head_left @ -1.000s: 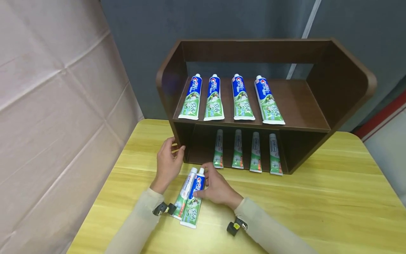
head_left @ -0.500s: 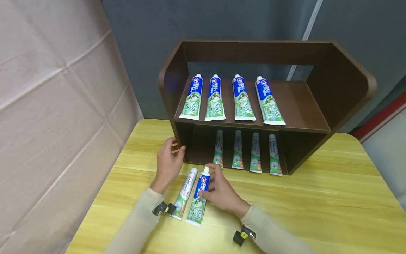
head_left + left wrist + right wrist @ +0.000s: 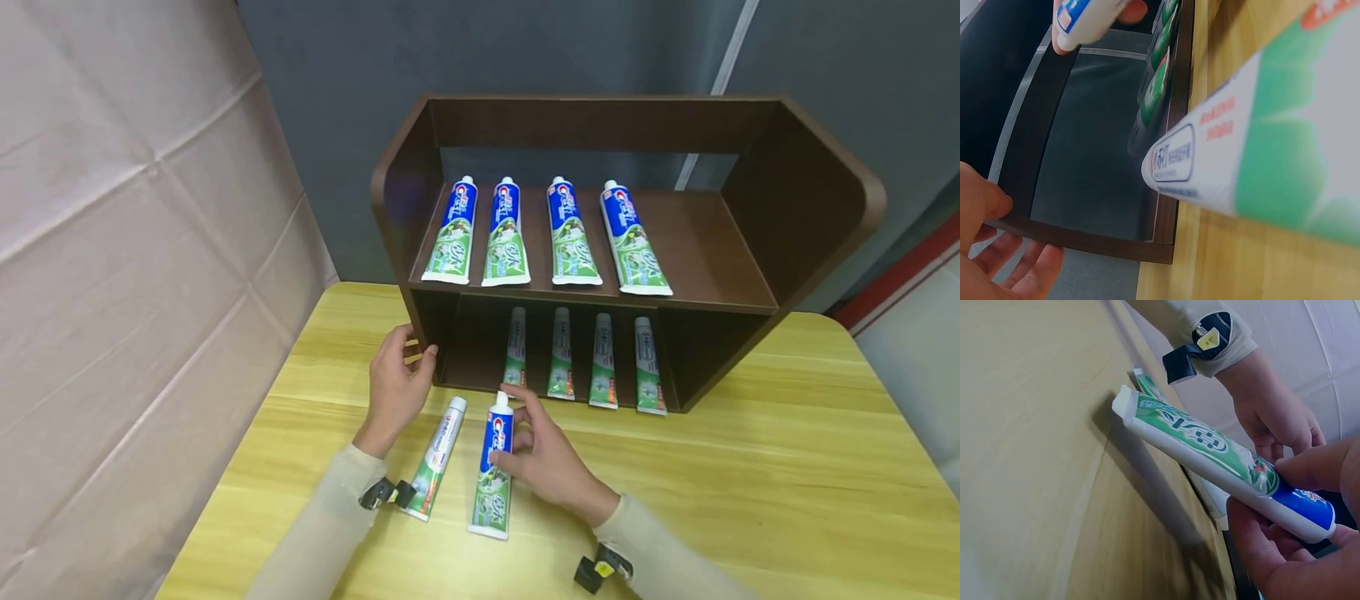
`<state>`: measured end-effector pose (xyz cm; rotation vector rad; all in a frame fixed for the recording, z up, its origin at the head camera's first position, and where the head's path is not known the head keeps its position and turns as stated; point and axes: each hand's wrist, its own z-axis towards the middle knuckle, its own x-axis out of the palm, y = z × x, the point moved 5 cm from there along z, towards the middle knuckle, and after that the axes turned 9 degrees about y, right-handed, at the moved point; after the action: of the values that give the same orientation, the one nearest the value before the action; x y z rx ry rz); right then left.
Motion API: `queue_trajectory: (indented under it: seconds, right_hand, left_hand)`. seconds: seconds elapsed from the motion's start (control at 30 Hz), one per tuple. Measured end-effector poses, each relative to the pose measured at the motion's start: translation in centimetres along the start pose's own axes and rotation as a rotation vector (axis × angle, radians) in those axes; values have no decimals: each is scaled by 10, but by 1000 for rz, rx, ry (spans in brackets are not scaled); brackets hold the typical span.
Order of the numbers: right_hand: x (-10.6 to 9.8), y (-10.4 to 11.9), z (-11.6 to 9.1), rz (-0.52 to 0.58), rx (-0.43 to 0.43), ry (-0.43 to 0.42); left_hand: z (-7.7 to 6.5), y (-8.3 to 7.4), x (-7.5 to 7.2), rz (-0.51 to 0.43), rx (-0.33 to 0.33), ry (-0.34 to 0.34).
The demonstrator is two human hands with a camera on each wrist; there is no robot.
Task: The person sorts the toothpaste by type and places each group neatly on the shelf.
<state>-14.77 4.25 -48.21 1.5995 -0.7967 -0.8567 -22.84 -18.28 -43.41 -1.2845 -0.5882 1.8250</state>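
Observation:
My right hand (image 3: 551, 458) pinches a blue-and-green toothpaste tube (image 3: 492, 487) between thumb and fingers, cap end toward the shelf. The right wrist view shows this tube (image 3: 1204, 447) tilted and lifted off the table, its shadow below it. My left hand (image 3: 400, 387) holds the left side panel of the brown shelf (image 3: 423, 333); in the left wrist view its thumb and fingers (image 3: 1041, 269) lie on either side of the panel's edge. A white-and-green toothpaste tube (image 3: 437, 458) lies on the table between my hands, apart from the held one.
Several blue-and-green toothpaste tubes (image 3: 573, 237) lie in a row on the upper board. Several silver-and-green tubes (image 3: 603, 367) lie on the lower level. The wooden table (image 3: 765, 492) extends right of the shelf. A pale quilted wall (image 3: 135, 333) stands at the left.
My right hand has moved right with the blue-and-green toothpaste tube, away from the white-and-green one it lay against. My left hand has stayed at the shelf's side panel.

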Motion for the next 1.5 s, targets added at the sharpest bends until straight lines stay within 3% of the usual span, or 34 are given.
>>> queue_trajectory:
  seconds: [0.17, 0.73, 1.5]
  right_hand:
    - [-6, 6, -12, 10, 3, -14]
    - [-32, 31, -35, 51, -147, 10]
    - [-70, 74, -70, 44, -318, -12]
  left_hand:
    - [1, -1, -1, -6, 0, -1]
    - [1, 5, -1, -7, -57, 11]
    - [2, 1, -2, 36, -18, 5]
